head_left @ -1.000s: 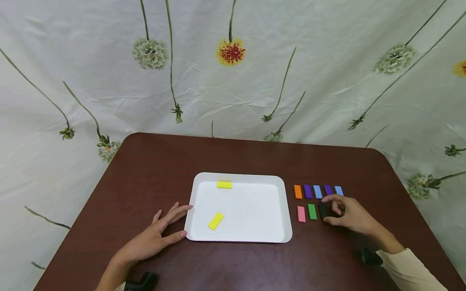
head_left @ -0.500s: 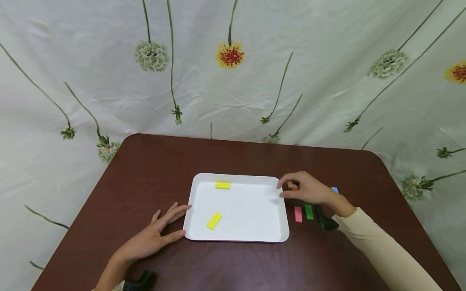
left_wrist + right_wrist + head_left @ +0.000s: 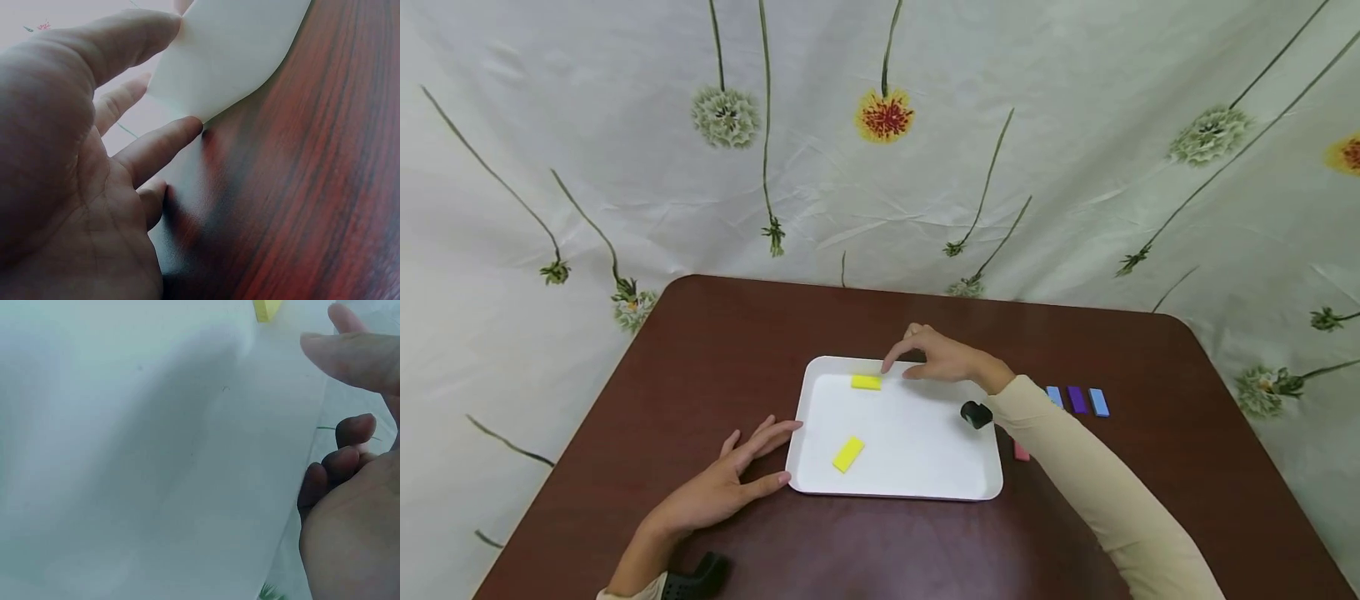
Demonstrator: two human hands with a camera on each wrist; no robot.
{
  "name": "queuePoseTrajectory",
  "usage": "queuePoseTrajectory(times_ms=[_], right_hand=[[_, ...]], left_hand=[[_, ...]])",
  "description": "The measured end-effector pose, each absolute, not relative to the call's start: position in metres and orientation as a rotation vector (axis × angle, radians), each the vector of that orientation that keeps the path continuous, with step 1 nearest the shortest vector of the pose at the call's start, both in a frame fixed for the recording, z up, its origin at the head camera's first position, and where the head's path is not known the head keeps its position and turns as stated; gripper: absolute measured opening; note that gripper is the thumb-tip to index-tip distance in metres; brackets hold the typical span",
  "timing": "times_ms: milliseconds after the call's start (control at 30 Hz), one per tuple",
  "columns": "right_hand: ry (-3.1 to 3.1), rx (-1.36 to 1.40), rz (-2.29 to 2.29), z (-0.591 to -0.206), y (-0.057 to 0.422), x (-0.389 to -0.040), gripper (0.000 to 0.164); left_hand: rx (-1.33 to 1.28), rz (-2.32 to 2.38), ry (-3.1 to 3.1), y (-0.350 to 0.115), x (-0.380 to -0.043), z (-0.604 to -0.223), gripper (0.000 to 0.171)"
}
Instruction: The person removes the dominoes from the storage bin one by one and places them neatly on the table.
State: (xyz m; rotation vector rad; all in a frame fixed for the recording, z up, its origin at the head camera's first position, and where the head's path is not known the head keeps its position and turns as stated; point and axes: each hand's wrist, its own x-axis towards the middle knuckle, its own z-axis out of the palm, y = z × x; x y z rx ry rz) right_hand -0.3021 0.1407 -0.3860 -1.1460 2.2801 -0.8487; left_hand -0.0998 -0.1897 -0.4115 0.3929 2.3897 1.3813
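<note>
A white tray [image 3: 925,442] lies on the table with two yellow blocks in it. One yellow block [image 3: 866,382] is by the far edge, and the other yellow block [image 3: 848,454] lies slanted at the near left. My right hand [image 3: 947,357] is over the tray's far rim, just right of the far block, with nothing between thumb and index finger; its other fingers curl in. In the right wrist view a corner of that yellow block [image 3: 267,309] shows beyond the thumb. My left hand [image 3: 718,492] has its fingers spread, with fingertips touching the tray's left rim [image 3: 244,94].
Right of the tray, a light blue block [image 3: 1054,396], a purple block [image 3: 1077,400] and another light blue block [image 3: 1099,402] stand in a row. A pink block [image 3: 1021,451] is partly behind my right sleeve [image 3: 1090,467], which hides other blocks. A floral cloth [image 3: 820,167] hangs behind the table.
My right hand has moved left from the black block at the right, across the orange block, to the far yellow block in the tray. The left hand stays at the tray's left rim.
</note>
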Motion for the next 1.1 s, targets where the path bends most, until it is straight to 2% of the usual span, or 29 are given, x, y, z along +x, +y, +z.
queuePoseTrajectory(times_ms=[267, 567, 767, 967, 1100], right_hand=[[2.274, -1.151, -0.753, -0.393, 0.115, -0.306, 0.034], [2.343, -1.155, -0.514, -0.395, 0.092, -0.298, 0.051], [2.364, -1.167, -0.438, -0.393, 0.09, -0.294, 0.05], [2.376, -1.219, -0.425, -0.39, 0.093, -0.291, 0.04], [2.42, -1.252, -0.434, -0.39, 0.095, -0.289, 0.038]], left_hand=[[0.383, 1.376, 2.394, -0.188, -0.1, -0.411, 0.062], [0.378, 1.359, 2.407, -0.189, -0.1, -0.412, 0.063], [0.373, 1.367, 2.405, -0.189, -0.1, -0.412, 0.063], [0.369, 1.362, 2.412, -0.189, -0.1, -0.411, 0.063], [0.362, 1.362, 2.406, -0.188, -0.1, -0.412, 0.063]])
